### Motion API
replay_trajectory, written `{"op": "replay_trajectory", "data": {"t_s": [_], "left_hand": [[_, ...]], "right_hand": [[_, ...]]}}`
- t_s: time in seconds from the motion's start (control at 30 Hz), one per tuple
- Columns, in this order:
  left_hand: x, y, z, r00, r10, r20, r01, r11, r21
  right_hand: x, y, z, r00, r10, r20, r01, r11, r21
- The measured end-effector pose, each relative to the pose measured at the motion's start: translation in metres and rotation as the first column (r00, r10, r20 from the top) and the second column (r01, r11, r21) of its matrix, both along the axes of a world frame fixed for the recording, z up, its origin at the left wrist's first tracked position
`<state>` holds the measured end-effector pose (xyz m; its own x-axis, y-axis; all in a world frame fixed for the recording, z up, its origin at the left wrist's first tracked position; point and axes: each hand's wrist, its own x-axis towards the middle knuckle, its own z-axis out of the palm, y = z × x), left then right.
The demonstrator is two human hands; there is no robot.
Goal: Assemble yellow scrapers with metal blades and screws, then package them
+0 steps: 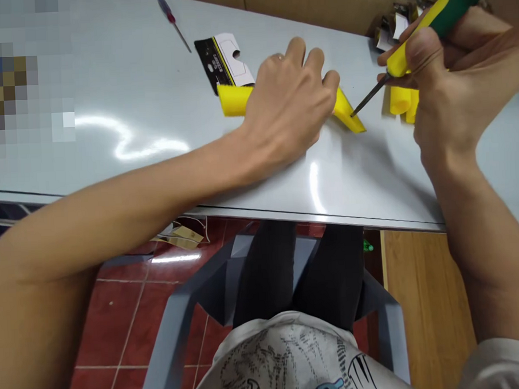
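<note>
My left hand [288, 110] is closed over a yellow plastic piece [235, 100], pressing it down on the white table. One end of the piece sticks out left of the hand and a pointed end sticks out to the right; the middle is hidden under my fingers. In my right hand [446, 89] is a screwdriver [443, 20] with a green and yellow handle, angled down to the left. Its tip meets the pointed end of the yellow piece, or is just above it. Behind the left hand lies a black and white printed card [223, 61], partly covered by the yellow piece.
A small screwdriver [173, 21] lies at the back left of the white table [153, 124]. More yellow rolled pieces [399, 100] and dark-and-white items [393, 32] lie beyond my right hand. Cardboard [311, 7] stands along the back edge. A grey chair [175, 330] is under me.
</note>
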<state>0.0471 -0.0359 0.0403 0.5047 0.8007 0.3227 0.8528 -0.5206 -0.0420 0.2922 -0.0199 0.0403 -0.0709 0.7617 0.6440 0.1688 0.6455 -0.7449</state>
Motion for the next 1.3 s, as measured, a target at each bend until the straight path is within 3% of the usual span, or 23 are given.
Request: {"op": "replay_trajectory", "data": {"t_s": [0.1, 0.2, 0.3, 0.4, 0.47, 0.57, 0.7, 0.73, 0.9, 1.0, 1.1, 1.2, 1.3], "left_hand": [[0.004, -0.015, -0.003, 0.999, -0.025, -0.045, 0.026, 0.999, 0.025], [0.001, -0.011, -0.008, 0.996, -0.073, -0.057, 0.074, 0.997, 0.011], [-0.007, 0.01, -0.01, 0.99, -0.135, -0.027, 0.135, 0.991, 0.019], [-0.02, 0.039, -0.015, 0.972, -0.235, -0.017, 0.236, 0.971, 0.027], [-0.028, 0.057, -0.019, 0.946, -0.323, -0.004, 0.323, 0.946, 0.01], [-0.036, 0.076, -0.023, 0.898, -0.441, 0.009, 0.441, 0.897, -0.043], [-0.035, 0.081, -0.023, 0.854, -0.519, 0.035, 0.52, 0.851, -0.075], [-0.035, 0.08, -0.023, 0.849, -0.526, 0.045, 0.528, 0.846, -0.072], [-0.034, 0.083, -0.032, 0.822, -0.557, 0.119, 0.564, 0.825, -0.037], [-0.035, 0.088, -0.037, 0.789, -0.599, 0.132, 0.606, 0.796, -0.009], [-0.034, 0.09, -0.038, 0.776, -0.614, 0.148, 0.623, 0.782, -0.019], [-0.032, 0.087, -0.036, 0.792, -0.585, 0.175, 0.599, 0.799, -0.042], [-0.026, 0.079, -0.035, 0.822, -0.54, 0.18, 0.556, 0.829, -0.051]], "right_hand": [[-0.01, 0.01, -0.004, 0.983, -0.166, 0.08, 0.128, 0.929, 0.348], [-0.012, 0.016, -0.005, 0.996, -0.034, 0.084, -0.007, 0.893, 0.45], [-0.008, 0.019, -0.006, 0.99, 0.004, 0.144, -0.069, 0.891, 0.45], [0.0, 0.028, -0.011, 0.989, -0.126, 0.077, 0.081, 0.896, 0.437], [0.006, 0.039, -0.016, 0.994, -0.107, 0.002, 0.097, 0.911, 0.4], [0.013, 0.054, -0.021, 0.997, 0.081, 0.017, -0.082, 0.93, 0.359], [0.016, 0.07, -0.035, 0.947, 0.254, 0.195, -0.317, 0.826, 0.466], [0.017, 0.078, -0.043, 0.943, 0.264, 0.205, -0.331, 0.825, 0.458], [0.027, 0.141, -0.091, 0.973, 0.23, -0.004, -0.218, 0.929, 0.3], [0.033, 0.16, -0.102, 0.969, 0.248, 0.003, -0.238, 0.924, 0.3], [0.033, 0.136, -0.091, 0.944, 0.298, 0.14, -0.329, 0.876, 0.354], [0.022, 0.09, -0.069, 0.948, 0.251, 0.195, -0.296, 0.921, 0.253], [0.006, 0.054, -0.046, 0.938, 0.267, 0.222, -0.333, 0.874, 0.354]]}}
